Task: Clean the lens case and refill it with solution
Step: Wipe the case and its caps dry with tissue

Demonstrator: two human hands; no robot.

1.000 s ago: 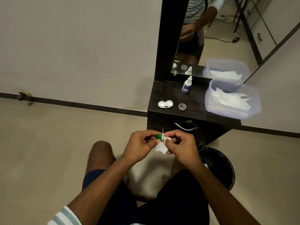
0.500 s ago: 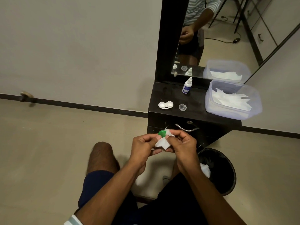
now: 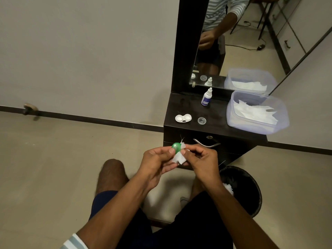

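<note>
Left hand pinches green cap, dome facing camera, right hand pinches tissue against it, while open case lies long axis left-right on cabinet, wells up, beside clear cap, bottle upright, tub holding tissues, bin holding used tissue.

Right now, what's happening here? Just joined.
A seated person is wiping a green cap with a white tissue. The left hand pinches the cap; the right hand holds the tissue against it. On the dark cabinet ahead, the open white lens case lies beside a clear cap, with the solution bottle standing capped behind them and a plastic tub of tissues on the right. Refilling doesn't look started.
</note>
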